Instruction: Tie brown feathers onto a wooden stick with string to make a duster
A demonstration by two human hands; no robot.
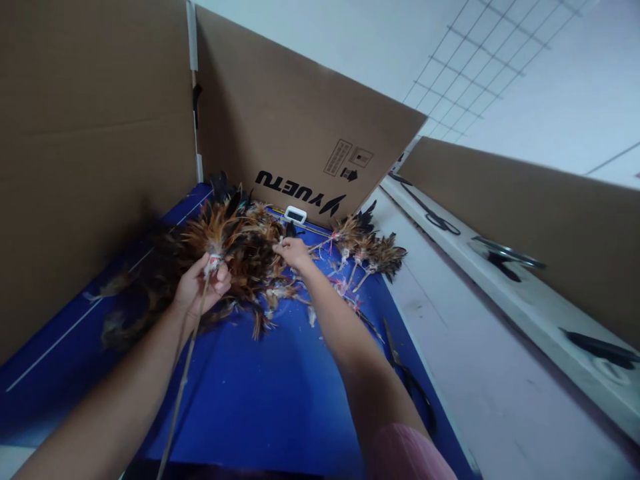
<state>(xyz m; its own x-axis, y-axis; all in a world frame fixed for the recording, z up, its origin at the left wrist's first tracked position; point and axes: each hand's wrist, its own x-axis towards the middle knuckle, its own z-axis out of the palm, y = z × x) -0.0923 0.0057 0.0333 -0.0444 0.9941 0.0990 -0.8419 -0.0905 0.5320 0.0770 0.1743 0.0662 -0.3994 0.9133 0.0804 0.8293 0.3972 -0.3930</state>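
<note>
My left hand (203, 283) is wrapped round a feather duster (213, 230) just below its brown feathers, where a white and red binding shows. Its thin stick (183, 380) runs down toward the bottom edge of the view. Over the far side of a heap of loose brown and black feathers (255, 247) is my right hand (294, 253), thumb and fingers pinched together. Whatever lies between those fingertips is too small to make out; it may be a feather.
Several finished-looking feather bundles on sticks (373, 250) lie at the right, near pink string (345, 288). Black-handled scissors (407, 373) rest along the blue table's (270, 400) right edge. Cardboard panels (300, 107) wall the back and left. A small white digital device (295, 215) stands by the back panel.
</note>
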